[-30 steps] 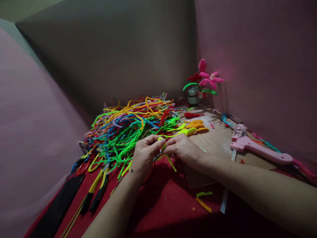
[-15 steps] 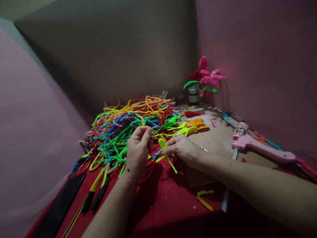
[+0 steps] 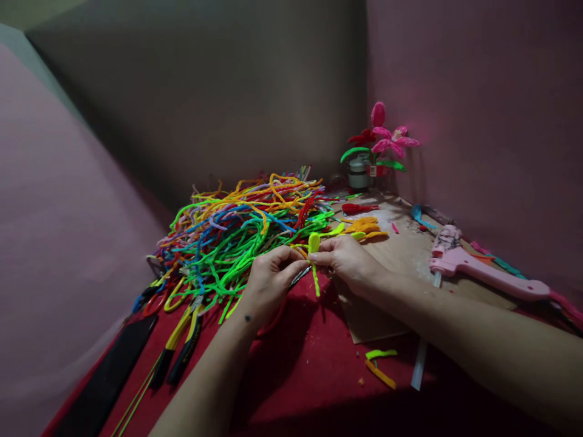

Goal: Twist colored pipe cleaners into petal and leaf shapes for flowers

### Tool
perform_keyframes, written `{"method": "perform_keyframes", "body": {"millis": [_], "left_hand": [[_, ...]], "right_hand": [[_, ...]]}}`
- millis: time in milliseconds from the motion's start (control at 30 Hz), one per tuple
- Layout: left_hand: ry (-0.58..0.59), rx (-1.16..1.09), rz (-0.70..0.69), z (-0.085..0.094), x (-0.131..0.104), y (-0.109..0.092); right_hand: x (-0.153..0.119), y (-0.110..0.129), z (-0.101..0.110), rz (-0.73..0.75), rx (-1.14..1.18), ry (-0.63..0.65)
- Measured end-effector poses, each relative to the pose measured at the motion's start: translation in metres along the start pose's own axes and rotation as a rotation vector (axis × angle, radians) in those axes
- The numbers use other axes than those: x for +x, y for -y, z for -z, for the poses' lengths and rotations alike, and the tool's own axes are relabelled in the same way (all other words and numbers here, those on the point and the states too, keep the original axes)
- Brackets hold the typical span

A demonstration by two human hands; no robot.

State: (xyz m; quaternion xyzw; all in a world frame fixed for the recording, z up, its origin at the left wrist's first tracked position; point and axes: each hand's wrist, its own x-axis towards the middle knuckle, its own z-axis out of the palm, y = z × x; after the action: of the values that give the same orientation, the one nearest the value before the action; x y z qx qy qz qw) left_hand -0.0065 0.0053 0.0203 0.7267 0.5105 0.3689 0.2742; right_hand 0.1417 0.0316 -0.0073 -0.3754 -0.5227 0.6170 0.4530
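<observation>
A neon-yellow pipe-cleaner petal (image 3: 314,244), looped at the top with a twisted tail hanging down, is between my two hands. My right hand (image 3: 348,261) pinches it near the base of the loop. From the other side, the thumb and forefinger of my left hand (image 3: 276,273) close at the same spot, where the fingertips meet the petal. Scissors (image 3: 300,277) lie on the red cloth below, mostly hidden by my left hand. Just behind my right hand, more yellow petals (image 3: 337,230) and orange petals (image 3: 364,226) rest on the board.
A big heap of colourful pipe cleaners (image 3: 237,243) spreads behind my left hand. Yellow-black pliers (image 3: 184,343) lie at left, beside a black strip (image 3: 109,376). On the right, a pink glue gun (image 3: 487,270) rests on a brown board (image 3: 405,261). Pink pipe-cleaner flowers (image 3: 394,142) stand behind.
My left hand has come right and down to meet the petal. My right hand has raised the petal slightly and turned it more upright, away from the scissors.
</observation>
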Motion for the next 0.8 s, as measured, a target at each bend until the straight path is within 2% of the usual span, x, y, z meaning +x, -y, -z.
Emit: {"method": "perform_keyframes", "body": {"millis": [67, 133, 233, 333, 500, 600, 667, 733, 800], "left_hand": [[-0.105, 0.138, -0.161, -0.004, -0.003, 0.001], [-0.195, 0.219, -0.238, -0.007, -0.006, 0.002], [-0.273, 0.154, -0.158, -0.011, -0.007, 0.004], [-0.285, 0.056, -0.05, -0.013, -0.005, 0.005], [-0.319, 0.054, -0.049, -0.015, -0.005, 0.001], [-0.392, 0.043, -0.047, -0.007, -0.005, -0.002], [-0.48, -0.016, 0.001, 0.003, -0.002, -0.001], [-0.54, -0.088, 0.056, 0.013, 0.002, 0.0], [-0.512, -0.135, 0.106, 0.022, 0.006, 0.002]], "right_hand": [[0.0, -0.001, 0.0, -0.015, -0.024, -0.033], [0.0, -0.002, -0.001, -0.02, -0.028, -0.055], [-0.002, 0.0, -0.003, 0.022, -0.031, -0.061], [-0.004, 0.003, -0.004, 0.044, -0.062, -0.069], [-0.003, 0.005, -0.003, 0.034, -0.039, -0.099], [0.002, 0.004, 0.001, -0.009, -0.043, -0.161], [0.005, 0.003, 0.003, -0.098, -0.039, -0.225], [0.007, 0.003, 0.005, -0.119, 0.003, -0.232], [0.007, 0.003, 0.006, -0.071, 0.054, -0.207]]}}
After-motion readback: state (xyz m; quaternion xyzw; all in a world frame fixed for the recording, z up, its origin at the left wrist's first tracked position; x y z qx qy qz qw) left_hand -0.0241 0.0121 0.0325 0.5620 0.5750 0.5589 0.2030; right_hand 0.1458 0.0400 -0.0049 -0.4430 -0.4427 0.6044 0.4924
